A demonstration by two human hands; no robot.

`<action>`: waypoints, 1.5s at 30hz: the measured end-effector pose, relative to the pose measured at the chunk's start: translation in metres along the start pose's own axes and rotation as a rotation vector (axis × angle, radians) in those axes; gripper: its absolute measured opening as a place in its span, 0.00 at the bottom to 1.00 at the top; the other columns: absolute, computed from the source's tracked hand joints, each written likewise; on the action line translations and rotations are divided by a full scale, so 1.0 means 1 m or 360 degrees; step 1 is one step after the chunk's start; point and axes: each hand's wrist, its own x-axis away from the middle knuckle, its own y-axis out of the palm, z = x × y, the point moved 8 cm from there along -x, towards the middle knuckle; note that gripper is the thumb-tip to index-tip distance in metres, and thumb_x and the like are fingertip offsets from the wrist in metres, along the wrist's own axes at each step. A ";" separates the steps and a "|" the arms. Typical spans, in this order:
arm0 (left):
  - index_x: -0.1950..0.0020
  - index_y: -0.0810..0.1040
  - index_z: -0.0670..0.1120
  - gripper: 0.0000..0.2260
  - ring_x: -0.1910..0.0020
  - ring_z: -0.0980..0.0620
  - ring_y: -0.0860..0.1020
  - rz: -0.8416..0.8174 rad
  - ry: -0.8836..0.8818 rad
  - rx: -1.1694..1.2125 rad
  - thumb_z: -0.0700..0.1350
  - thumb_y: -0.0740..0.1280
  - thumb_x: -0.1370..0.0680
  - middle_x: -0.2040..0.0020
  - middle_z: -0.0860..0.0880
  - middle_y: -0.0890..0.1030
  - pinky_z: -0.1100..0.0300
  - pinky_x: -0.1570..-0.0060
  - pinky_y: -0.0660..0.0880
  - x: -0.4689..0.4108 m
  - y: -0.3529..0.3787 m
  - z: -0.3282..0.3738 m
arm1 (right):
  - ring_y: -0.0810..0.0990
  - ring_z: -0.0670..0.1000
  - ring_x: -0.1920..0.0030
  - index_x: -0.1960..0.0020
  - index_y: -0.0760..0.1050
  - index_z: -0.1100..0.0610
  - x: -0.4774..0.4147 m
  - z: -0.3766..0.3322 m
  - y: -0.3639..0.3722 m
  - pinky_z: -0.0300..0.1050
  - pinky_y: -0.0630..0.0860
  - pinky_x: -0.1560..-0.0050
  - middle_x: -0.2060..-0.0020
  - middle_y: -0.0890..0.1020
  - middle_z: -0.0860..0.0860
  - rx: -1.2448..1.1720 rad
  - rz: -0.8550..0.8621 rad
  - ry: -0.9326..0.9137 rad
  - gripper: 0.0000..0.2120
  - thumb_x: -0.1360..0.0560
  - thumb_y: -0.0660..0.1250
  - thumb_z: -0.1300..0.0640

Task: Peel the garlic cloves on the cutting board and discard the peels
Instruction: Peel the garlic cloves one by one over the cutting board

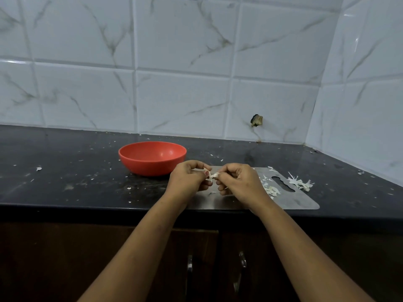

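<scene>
Above the steel cutting board [301, 201] my two hands meet around one garlic clove [209, 175] with pale papery skin. My left hand [188, 179] holds the clove in curled fingers. The fingertips of my right hand [237, 180] pinch a strip of its peel. A heap of peels [271, 189] lies on the board by its handle slot, and more peels [301, 183] lie just past the board's right end. No other cloves show on the board.
A red bowl [152, 158] stands on the black counter [65, 171] left of the board, its inside looking bare. Small peel scraps dot the counter. Tiled walls close in behind and to the right. Cabinet doors with handles [189, 265] lie below the counter edge.
</scene>
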 end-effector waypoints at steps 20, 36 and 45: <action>0.59 0.75 0.50 0.07 0.58 0.53 0.82 0.0230 0.0396 -0.0651 0.39 0.69 0.24 0.63 0.48 0.83 0.51 0.53 0.80 0.006 -0.001 0.011 | 0.78 0.42 0.73 0.54 0.81 0.58 -0.006 0.006 0.003 0.33 0.73 0.70 0.62 0.84 0.53 0.0202 -0.0055 0.0075 0.09 0.23 0.68 0.52; 0.52 0.83 0.46 0.03 0.56 0.54 0.79 0.0043 0.0257 -0.0339 0.42 0.69 0.24 0.54 0.51 0.82 0.67 0.68 0.74 0.003 -0.003 0.011 | 0.76 0.42 0.66 0.58 0.79 0.51 -0.003 0.001 0.002 0.37 0.71 0.69 0.64 0.81 0.48 -0.0041 -0.0130 -0.0003 0.10 0.21 0.64 0.60; 0.55 0.82 0.47 0.03 0.66 0.58 0.75 -0.0038 0.0198 -0.0331 0.40 0.71 0.25 0.60 0.49 0.83 0.64 0.67 0.71 0.004 0.000 0.008 | 0.76 0.43 0.68 0.56 0.79 0.55 0.000 -0.001 0.000 0.35 0.71 0.71 0.63 0.82 0.47 -0.0162 -0.0103 0.0004 0.09 0.20 0.63 0.60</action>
